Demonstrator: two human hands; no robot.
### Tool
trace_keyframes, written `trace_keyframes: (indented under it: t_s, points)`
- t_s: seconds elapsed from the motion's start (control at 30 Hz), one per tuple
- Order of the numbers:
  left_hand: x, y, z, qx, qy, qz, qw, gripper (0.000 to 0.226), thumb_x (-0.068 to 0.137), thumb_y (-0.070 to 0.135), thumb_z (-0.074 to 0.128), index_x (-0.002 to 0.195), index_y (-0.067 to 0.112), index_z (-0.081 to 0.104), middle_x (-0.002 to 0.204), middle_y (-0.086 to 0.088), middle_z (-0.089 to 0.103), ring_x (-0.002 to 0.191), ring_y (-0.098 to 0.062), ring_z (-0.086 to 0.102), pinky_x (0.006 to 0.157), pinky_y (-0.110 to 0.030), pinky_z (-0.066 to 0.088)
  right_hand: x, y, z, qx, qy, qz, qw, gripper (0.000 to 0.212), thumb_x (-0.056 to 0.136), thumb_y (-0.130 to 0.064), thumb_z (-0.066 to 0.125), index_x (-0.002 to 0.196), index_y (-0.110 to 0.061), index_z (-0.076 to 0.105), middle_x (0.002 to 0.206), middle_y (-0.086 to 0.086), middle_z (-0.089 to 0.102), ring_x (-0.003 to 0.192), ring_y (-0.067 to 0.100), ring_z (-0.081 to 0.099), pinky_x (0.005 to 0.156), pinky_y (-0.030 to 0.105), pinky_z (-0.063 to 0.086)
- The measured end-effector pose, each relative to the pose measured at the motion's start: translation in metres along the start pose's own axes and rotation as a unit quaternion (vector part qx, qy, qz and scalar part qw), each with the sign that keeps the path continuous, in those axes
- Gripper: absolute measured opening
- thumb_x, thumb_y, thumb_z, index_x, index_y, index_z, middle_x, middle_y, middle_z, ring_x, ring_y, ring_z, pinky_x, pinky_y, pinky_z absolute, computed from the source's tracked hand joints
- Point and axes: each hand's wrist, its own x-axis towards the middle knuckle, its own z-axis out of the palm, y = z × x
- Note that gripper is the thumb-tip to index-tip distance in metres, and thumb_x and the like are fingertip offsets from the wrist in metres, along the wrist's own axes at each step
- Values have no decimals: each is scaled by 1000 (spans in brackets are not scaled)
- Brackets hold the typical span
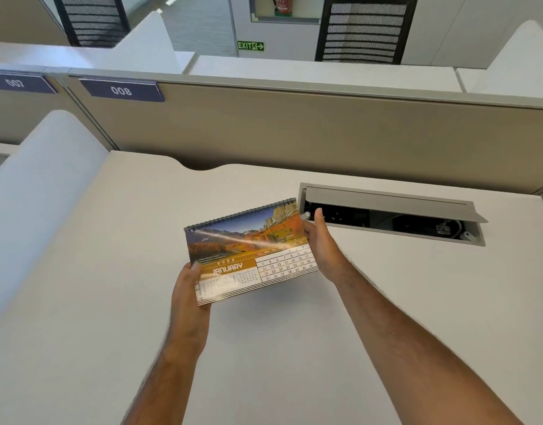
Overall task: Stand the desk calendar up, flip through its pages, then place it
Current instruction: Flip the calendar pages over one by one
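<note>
The desk calendar (248, 250) is spiral-bound along its far edge and shows a January page with an orange mountain photo and a date grid. It is held tilted above the middle of the white desk (110, 302), and its pages fan slightly at the near edge. My left hand (188, 289) grips its near-left corner, thumb on top of the page. My right hand (320, 240) holds its right edge near the far corner, with the fingers behind it.
An open grey cable hatch (386, 207) with sockets and wires lies in the desk just right of the calendar. A beige partition (294, 130) labelled 008 closes off the back. A white side divider (40, 191) stands at the left. Office chairs stand beyond.
</note>
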Motion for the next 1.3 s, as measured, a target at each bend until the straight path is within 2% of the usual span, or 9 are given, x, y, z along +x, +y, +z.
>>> trace_keyframes:
  t_s: [0.13,0.3,0.5,0.83,0.93,1.0,1.07,1.13,1.3]
  points:
    - [2,25,8,-119,-21,11,993,49,113,46,37,131,17,72,118,-9,80,103,-24,76,82,-34,64,-5,0,-1,15,-25,-19,999,85,105,-72,10,137,-21,71,137,12,73,135,32,64,124,56,35]
    - [22,51,13,-158,-70,30,984,63,110,64,31,129,16,67,122,-15,77,100,-30,73,73,-35,58,-7,-5,2,-2,2,-18,1000,73,101,-78,9,112,-56,77,137,-13,71,147,18,49,131,53,17]
    - [39,61,14,-122,-76,28,989,61,113,54,33,152,12,54,142,-13,72,106,-23,75,79,-30,62,-4,-2,-1,-30,-19,-11,999,97,80,-97,16,143,-39,62,156,-3,58,151,20,43,129,54,16]
    - [54,54,6,-92,-40,26,995,38,113,30,49,145,12,58,122,-10,80,98,-20,77,75,-27,62,-6,-6,2,-13,2,-1,1000,84,82,-92,15,134,-44,61,161,2,53,154,22,39,128,50,16]
    - [57,34,-3,-35,41,85,995,16,108,15,59,123,13,65,97,-4,74,79,-15,67,70,-29,55,-4,-5,2,-17,1,2,1000,96,81,-95,16,145,-37,57,162,1,52,154,22,38,129,51,15]
    - [59,13,-8,38,113,90,989,13,104,12,66,115,19,66,99,1,69,85,-16,65,80,-36,55,-3,-2,2,-19,4,3,1000,92,92,-86,10,151,-31,54,162,1,52,154,22,38,130,52,15]
    - [57,-6,-11,114,125,64,983,24,102,14,70,124,23,66,112,4,70,102,-21,68,93,-38,57,-2,-1,1,-22,9,6,1000,90,95,-83,9,153,-29,53,162,2,51,154,23,38,130,53,14]
    - [53,-18,-12,174,90,41,980,37,101,17,71,137,25,65,128,1,72,119,-22,69,90,-29,54,-2,-1,2,-23,13,9,1000,91,96,-82,9,155,-28,51,162,2,50,155,23,38,130,52,15]
    - [40,-29,-15,246,74,39,966,52,105,21,67,155,33,56,141,-1,70,126,-15,67,97,-32,52,-3,-1,4,-19,9,0,1000,74,104,-70,6,148,-33,52,148,-6,56,144,15,43,128,48,17]
